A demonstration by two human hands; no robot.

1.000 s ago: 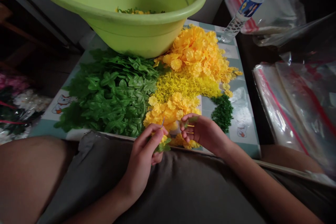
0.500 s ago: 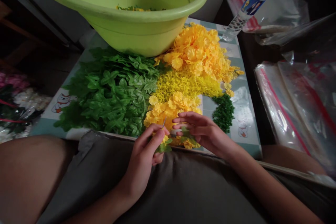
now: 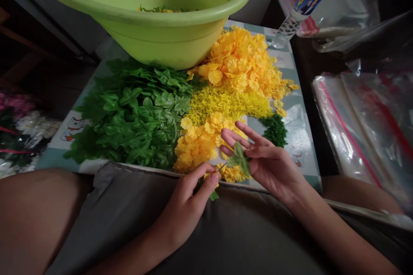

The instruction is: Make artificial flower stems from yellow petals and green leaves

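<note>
Pinching a thin stem (image 3: 222, 166), the left hand (image 3: 193, 195) sits near a green leaf (image 3: 238, 160) touching the right hand (image 3: 272, 171), fingers spread apart.

The person's left forearm (image 3: 142, 245) slants forward and inward, the wrist nearly straight; the left hand (image 3: 189, 200) is turned palm inward, thumb (image 3: 208, 185) and forefinger (image 3: 195, 175) brought together in a small pinch; opposite, the right forearm (image 3: 338, 232) reaches in toward it; the right hand (image 3: 271, 169) is tipped partly palm up, its fingers (image 3: 253, 132) extended and spread, the thumb reaching across, though I can't quite tell whether it presses on anything.
</note>
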